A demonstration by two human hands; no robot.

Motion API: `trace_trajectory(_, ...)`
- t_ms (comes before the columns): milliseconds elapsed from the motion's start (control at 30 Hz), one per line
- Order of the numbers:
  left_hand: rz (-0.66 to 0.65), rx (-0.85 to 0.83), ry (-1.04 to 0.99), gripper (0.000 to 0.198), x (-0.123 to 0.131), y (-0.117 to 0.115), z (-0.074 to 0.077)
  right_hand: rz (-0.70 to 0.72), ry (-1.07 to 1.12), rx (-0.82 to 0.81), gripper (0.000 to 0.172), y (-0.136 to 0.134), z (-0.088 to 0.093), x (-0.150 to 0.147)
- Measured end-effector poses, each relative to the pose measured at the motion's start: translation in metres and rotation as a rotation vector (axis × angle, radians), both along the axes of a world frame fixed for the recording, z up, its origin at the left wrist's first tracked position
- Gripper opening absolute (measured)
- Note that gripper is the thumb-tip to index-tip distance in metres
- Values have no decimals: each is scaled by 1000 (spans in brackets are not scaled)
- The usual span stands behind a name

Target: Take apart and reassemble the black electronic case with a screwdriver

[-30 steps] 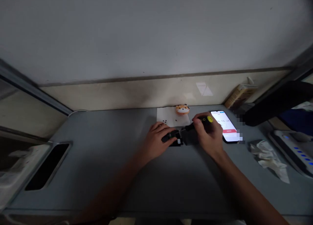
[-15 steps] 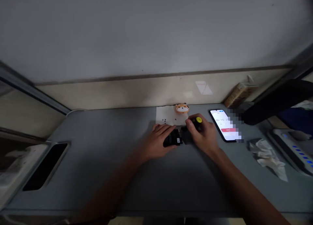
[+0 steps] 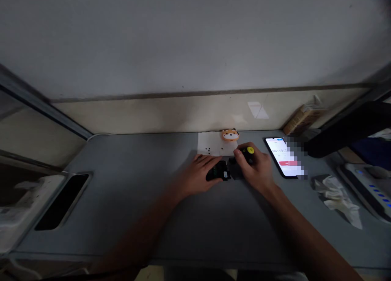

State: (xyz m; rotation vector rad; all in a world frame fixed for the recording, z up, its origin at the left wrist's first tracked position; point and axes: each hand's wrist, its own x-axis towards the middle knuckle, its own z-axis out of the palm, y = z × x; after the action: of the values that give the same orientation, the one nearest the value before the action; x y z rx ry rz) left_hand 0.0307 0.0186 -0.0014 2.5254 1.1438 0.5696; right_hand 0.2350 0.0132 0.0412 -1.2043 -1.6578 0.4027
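Head view. Nearest, the grey worktop [image 3: 210, 230] runs between the two forearms. Off to the left of the left hand, well apart, a dark-screened phone [image 3: 62, 203] lies flat; to the right of the right hand, a crumpled tissue [image 3: 339, 201].

Left hand [image 3: 198, 177]: fingers along the far side of a black device [image 3: 217, 172], thumb along its near edge, so device held between them, flat on the worktop. Its right end, bearing a small pale label [image 3: 225, 174], shows beyond the fingertips, towards the right hand.

Right hand [image 3: 256, 167]: closed round the handle of a black-and-yellow tool [image 3: 248, 154], just right of the device. Tip not made out; cannot tell whether it touches. A dark patch lies under this hand, too dim to name.

Handling, my judgement: left grip wants to be firm but clear of the tool's line; tool kept well aligned, pressure light and even. Careful with knuckles near the paper.

Just right of the right hand, a lit phone [image 3: 277, 159]. Just beyond the left fingers, white paper [image 3: 204, 139] with tiny dark bits [image 3: 209, 151], easily scattered; behind them, an orange animal-faced case [image 3: 230, 135]. Farther off, beyond the right hand, a carton [image 3: 302, 120] leans by the wall.
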Motion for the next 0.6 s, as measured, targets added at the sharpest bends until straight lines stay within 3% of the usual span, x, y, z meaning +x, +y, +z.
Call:
trace_trajectory(467,33,-15,-69,42,3,-1,2,-103,64,12,35,6,4,-12)
trace_trajectory(600,42,-3,-71,36,4,-1,2,-21,115,-7,29,15,6,-19)
